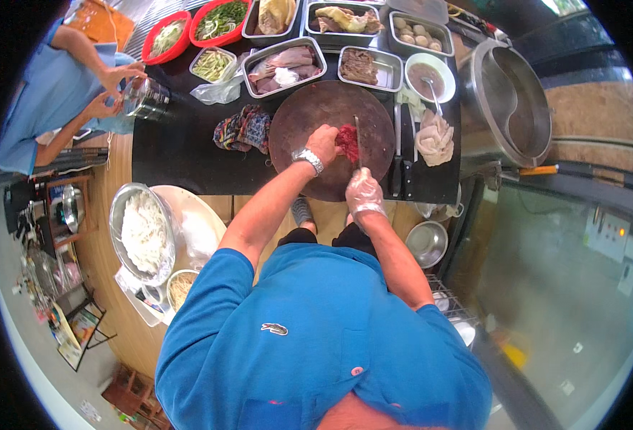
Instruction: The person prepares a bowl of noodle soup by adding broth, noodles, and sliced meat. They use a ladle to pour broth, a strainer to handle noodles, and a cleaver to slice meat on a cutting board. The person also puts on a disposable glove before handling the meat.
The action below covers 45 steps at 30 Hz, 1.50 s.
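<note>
A round wooden chopping block lies before me on the black table. Red raw meat, cut small, sits on it in a little heap. My left hand, bare with a metal-band watch at the wrist, holds the heap's left side with bent fingers. In a clear plastic glove, my right hand grips a knife whose blade stands nearly edge-on to me, along the meat's right side. The knife's handle is mostly hidden in the fist.
Left of the block lies a multicoloured knitted cloth. Knives and a crumpled cloth are on the right. Behind stand metal trays of meat and a soup bowl. Another person's hands hold a glass jar. A divided pot stands right.
</note>
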Each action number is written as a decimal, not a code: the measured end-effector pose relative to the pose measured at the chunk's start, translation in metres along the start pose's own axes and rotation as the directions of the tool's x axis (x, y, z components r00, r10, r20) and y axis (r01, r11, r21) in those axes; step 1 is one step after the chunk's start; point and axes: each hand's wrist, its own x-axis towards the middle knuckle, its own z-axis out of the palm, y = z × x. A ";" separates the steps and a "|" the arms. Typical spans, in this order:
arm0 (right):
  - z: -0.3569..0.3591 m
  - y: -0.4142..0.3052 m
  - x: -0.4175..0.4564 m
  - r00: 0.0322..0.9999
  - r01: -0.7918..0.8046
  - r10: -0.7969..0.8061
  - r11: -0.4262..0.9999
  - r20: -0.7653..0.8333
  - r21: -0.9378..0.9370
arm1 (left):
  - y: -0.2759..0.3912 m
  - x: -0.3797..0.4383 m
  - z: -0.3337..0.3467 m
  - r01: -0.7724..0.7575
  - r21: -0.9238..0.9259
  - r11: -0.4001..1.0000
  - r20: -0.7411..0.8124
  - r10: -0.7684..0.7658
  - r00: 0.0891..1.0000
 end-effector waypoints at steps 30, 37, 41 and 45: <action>0.015 0.022 0.011 0.984 0.176 -0.180 0.960 -0.001 -0.219 | 0.000 -0.005 -0.001 -0.152 -0.147 0.977 -0.221 0.118 0.968; -0.015 -0.025 -0.002 0.999 0.008 -0.009 1.000 -0.052 -0.018 | 0.000 -0.021 0.006 -0.103 -0.100 0.990 -0.142 0.088 0.986; -0.009 -0.013 0.011 0.997 0.065 -0.069 0.995 -0.045 -0.080 | -0.005 -0.028 0.011 -0.189 -0.024 0.982 -0.247 0.177 0.953; -0.007 -0.005 0.004 0.995 0.100 -0.101 0.989 -0.003 -0.106 | -0.001 -0.029 0.007 -0.160 -0.099 0.982 -0.226 0.135 0.965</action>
